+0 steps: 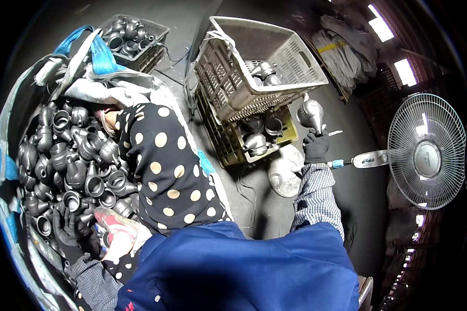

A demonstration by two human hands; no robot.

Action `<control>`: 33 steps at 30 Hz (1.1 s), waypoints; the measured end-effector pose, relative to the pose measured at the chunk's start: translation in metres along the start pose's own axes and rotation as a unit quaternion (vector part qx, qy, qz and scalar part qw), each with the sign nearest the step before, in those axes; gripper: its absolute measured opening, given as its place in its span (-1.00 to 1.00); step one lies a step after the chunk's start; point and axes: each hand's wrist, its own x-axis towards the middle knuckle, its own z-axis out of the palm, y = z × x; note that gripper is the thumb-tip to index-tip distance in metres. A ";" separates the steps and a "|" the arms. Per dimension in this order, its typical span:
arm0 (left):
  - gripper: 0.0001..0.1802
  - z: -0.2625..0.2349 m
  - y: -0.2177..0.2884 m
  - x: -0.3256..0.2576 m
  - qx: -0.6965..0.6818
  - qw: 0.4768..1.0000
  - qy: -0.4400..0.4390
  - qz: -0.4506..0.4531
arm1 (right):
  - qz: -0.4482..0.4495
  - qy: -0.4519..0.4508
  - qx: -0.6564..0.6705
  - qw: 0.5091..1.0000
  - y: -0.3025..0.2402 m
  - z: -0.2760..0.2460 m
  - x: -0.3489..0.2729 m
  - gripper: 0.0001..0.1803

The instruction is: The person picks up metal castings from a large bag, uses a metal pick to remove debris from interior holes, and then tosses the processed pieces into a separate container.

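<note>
My right hand (pixel 316 147), in a black glove, is closed around the narrow end of a grey bulb-shaped fitting (pixel 310 113) and holds it up beside the stacked crates. A thin pale blade-like strip (pixel 336 133) juts out to the right of these fingers; its other end is hidden. My left hand (pixel 66 228), also gloved in black, lies with fingers stretched out over the grey fittings (pixel 76 173). These hollow parts, with round mouths and narrow necks, are heaped in a large white and blue woven bag (pixel 2 135).
A grey plastic crate (pixel 290 89) holding a few fittings tilts on a yellowish crate (pixel 218 142) with more. Another filled crate (pixel 153 59) stands at the far left. A fan (pixel 428 158) is on the right, its round base (pixel 284 173) near the crates. Polka-dot trousers (pixel 163 166) cross the bag.
</note>
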 end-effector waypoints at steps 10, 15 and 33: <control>-0.47 0.007 -0.002 -0.008 -0.002 0.999 0.030 -0.014 | -0.018 0.166 -0.180 0.969 0.054 -0.019 0.086 -0.74; -0.47 0.009 -0.004 -0.028 -0.034 0.998 0.061 -0.004 | -0.024 -0.073 -0.136 0.988 0.078 0.027 0.011 -0.66; -0.68 0.065 0.011 -0.055 0.000 0.996 0.035 0.078 | 0.288 -0.651 -0.231 0.663 0.256 0.293 -0.371 -0.64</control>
